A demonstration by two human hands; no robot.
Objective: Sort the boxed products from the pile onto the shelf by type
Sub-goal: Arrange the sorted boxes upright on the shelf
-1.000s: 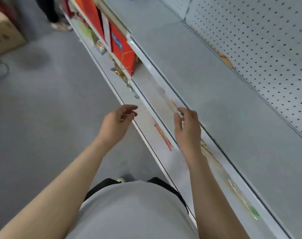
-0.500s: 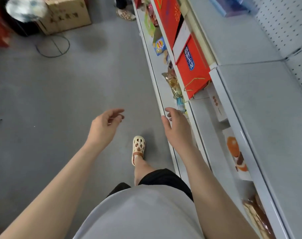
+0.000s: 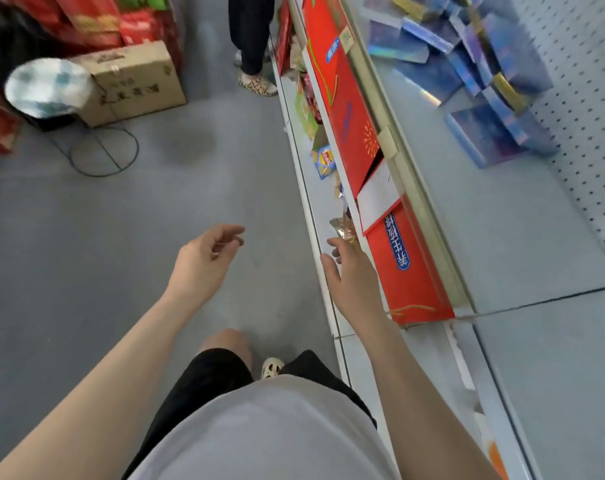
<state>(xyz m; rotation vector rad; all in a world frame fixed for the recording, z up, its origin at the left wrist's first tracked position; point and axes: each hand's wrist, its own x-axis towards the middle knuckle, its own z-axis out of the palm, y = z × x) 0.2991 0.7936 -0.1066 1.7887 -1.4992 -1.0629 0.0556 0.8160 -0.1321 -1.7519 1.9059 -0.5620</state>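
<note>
red glossy boxes (image 3: 403,268) upright beside right hand (image 3: 351,275); left hand (image 3: 200,261) loose, both empty.

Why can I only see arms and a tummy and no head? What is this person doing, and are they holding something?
The camera sits on the person's head and looks down, so you see what they see: their own grey shirt, black shorts and two bare arms. There is no robot here, only a person in a shop aisle.

The left hand hangs over the grey floor with loosely curled fingers and holds nothing. The right hand reaches toward the lower shelf, fingers spread, also holding nothing. Just beyond its fingertips lies a small golden packet; I cannot tell if they touch.

Big red boxes stand on edge along the shelf. On the top shelf lies a jumbled pile of shiny blue boxes. Across the floor sits a brown cardboard box, and another person's legs stand farther along.
</note>
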